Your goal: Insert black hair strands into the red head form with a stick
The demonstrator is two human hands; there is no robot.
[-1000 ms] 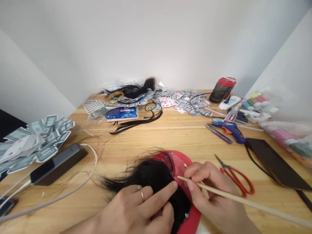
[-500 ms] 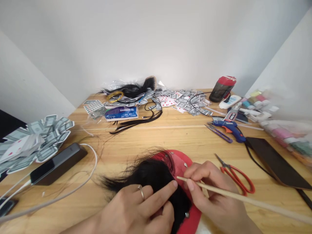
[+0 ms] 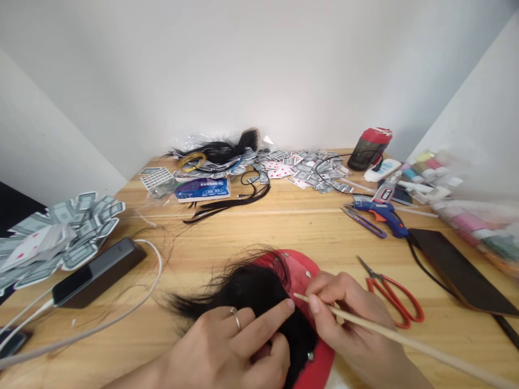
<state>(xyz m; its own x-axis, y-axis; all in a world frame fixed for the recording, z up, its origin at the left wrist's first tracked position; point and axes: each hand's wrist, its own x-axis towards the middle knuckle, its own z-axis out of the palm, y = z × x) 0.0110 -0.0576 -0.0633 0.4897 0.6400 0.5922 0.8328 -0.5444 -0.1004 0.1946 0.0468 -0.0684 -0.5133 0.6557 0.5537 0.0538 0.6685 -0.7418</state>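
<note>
A red round piece with metal studs lies near the table's front edge, half covered by a tuft of black hair. My left hand, a ring on one finger, presses on the hair with the index finger stretched toward the red piece's edge. My right hand pinches a long thin wooden stick; its tip touches the red piece beside my left fingertip.
Red-handled scissors lie right of my hand. Further back are a blue glue gun, small purple snips and a dark flat sleeve. A phone with white cable sits left, cut playing cards beyond. More hair, cards and a red-lidded cup line the back.
Almost nothing differs. The stick's tip and my right hand have shifted very slightly; my left hand stays pressed on the hair.
</note>
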